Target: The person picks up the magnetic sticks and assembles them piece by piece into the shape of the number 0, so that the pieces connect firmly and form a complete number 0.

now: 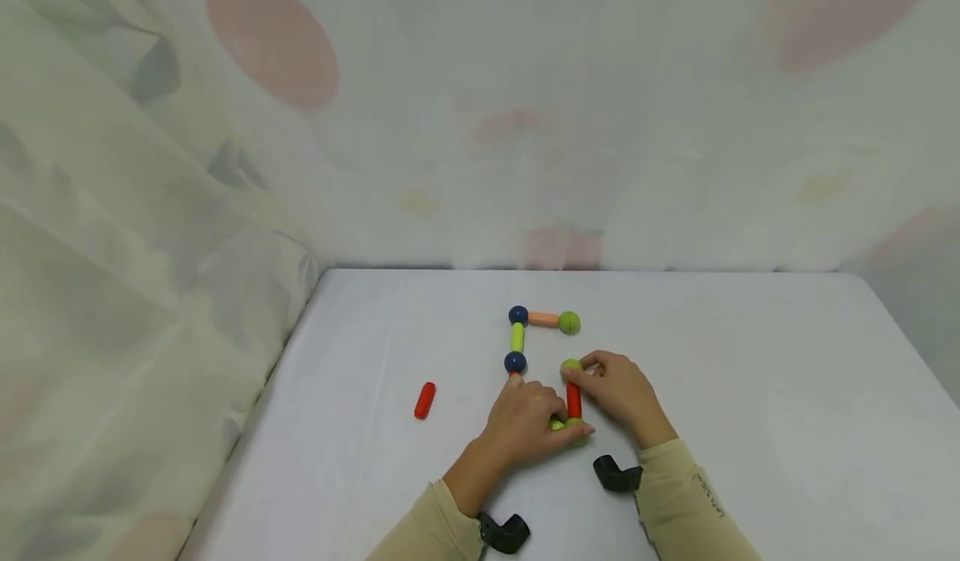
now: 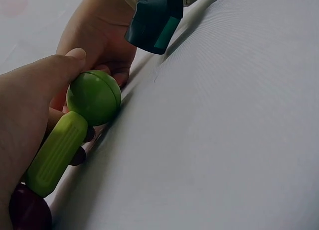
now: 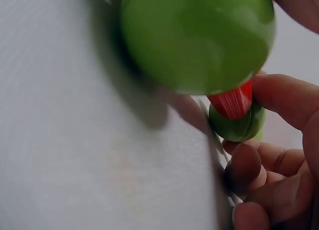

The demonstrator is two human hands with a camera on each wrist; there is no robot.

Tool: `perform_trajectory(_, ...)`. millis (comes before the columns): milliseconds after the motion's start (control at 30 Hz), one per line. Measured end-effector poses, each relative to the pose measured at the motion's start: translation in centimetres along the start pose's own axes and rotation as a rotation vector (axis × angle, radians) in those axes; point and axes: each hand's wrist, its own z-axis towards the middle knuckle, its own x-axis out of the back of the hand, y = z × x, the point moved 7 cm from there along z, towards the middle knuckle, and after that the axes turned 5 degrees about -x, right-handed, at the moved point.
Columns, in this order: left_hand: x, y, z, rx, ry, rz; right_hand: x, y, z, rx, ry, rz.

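Left hand [image 1: 525,423] pinching the lower green ball [image 1: 573,424] and green stick [image 2: 56,153], bracing that corner. Right hand [image 1: 622,394] gripping the upper green ball [image 1: 572,366] atop the red stick [image 1: 573,400], probably steadying it. Spare red stick [image 1: 424,400] well left of that.

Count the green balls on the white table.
3: one green plastic ball ends the far orange rod; one at the right hand; one under the left hand. More may be hidden.
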Motion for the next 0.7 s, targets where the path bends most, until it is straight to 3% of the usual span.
perform_trajectory(267,0.22,-0.26,0.04,0.017,0.012,-0.020,0.10,0.10,0.41,0.047,-0.031,0.104)
perform_trajectory(400,-0.10,-0.33,0.11,0.036,-0.037,-0.055,-0.13,0.43,0.34,0.019,-0.071,0.132)
perform_trajectory(700,-0.48,-0.30,0.26,0.038,-0.099,-0.057,0.06,0.42,0.13,0.009,-0.052,0.136)
